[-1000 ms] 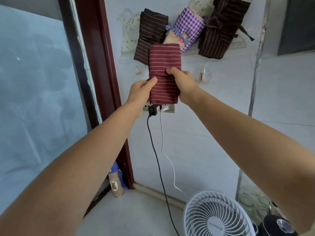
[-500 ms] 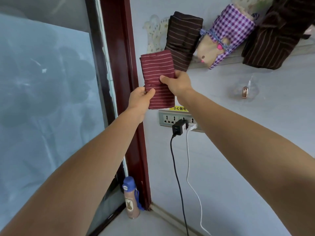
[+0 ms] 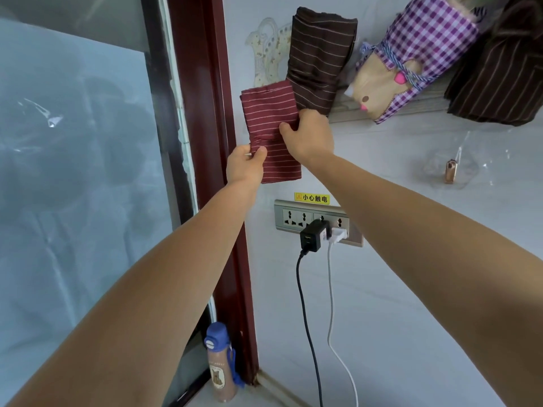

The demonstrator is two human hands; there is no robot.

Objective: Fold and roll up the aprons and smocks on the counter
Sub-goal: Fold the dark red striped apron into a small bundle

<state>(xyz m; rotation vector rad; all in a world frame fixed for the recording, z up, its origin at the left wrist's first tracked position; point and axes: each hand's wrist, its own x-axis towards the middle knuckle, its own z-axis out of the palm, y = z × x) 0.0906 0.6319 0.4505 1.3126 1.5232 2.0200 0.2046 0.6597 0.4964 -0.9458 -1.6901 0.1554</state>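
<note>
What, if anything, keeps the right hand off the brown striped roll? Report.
Likely yes: the right hand is just below the brown striped roll, nothing between, though it grips the red cloth.

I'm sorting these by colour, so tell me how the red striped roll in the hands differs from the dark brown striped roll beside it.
Colour: the red striped roll is maroon; the dark brown striped roll is brown. Hold: the left hand and right hand both grip the red one; the brown one sits on the ledge, gripped by neither. Bulk: the red one looks flatter, the brown one thicker. Both carry thin pale stripes.
</note>
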